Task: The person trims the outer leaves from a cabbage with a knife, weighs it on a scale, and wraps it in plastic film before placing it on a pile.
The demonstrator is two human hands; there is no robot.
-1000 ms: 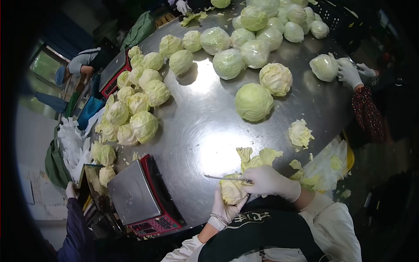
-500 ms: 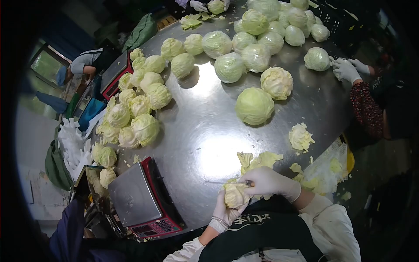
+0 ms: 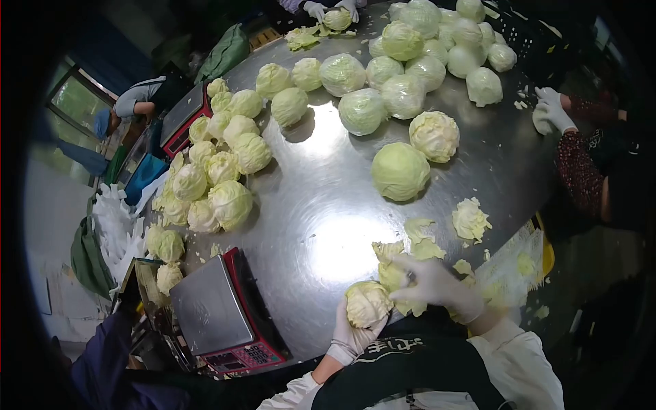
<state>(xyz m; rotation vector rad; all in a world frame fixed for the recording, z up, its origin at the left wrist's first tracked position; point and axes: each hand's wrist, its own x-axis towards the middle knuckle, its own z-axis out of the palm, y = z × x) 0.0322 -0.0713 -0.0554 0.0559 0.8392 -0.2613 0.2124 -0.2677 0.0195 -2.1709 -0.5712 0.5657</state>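
A pale, trimmed cabbage [image 3: 367, 305] rests in my gloved left hand [image 3: 348, 335], whose fingers curl round its left side and underneath. Just right of it is my gloved right hand [image 3: 437, 285], smeared by motion. Its fingers are closed round a small knife [image 3: 409, 278]; only a bit of metal near the fingertips shows, and the blade is hard to make out. Loose outer leaves [image 3: 424, 247] lie on the steel table beyond and beside that hand.
A red-framed scale [image 3: 212, 307] stands at my left. Heaped cabbages [image 3: 229, 205] lie behind it, wrapped ones [image 3: 403, 96] farther back. A large green cabbage [image 3: 400, 172] sits mid-table. Co-workers' gloved hands [image 3: 552, 113] are at the right and far edges.
My right hand has moved right, off the cabbage, with the knife. More of the cabbage shows in my left hand. The right-hand co-worker's wrapped cabbage now sits nearer the pile.
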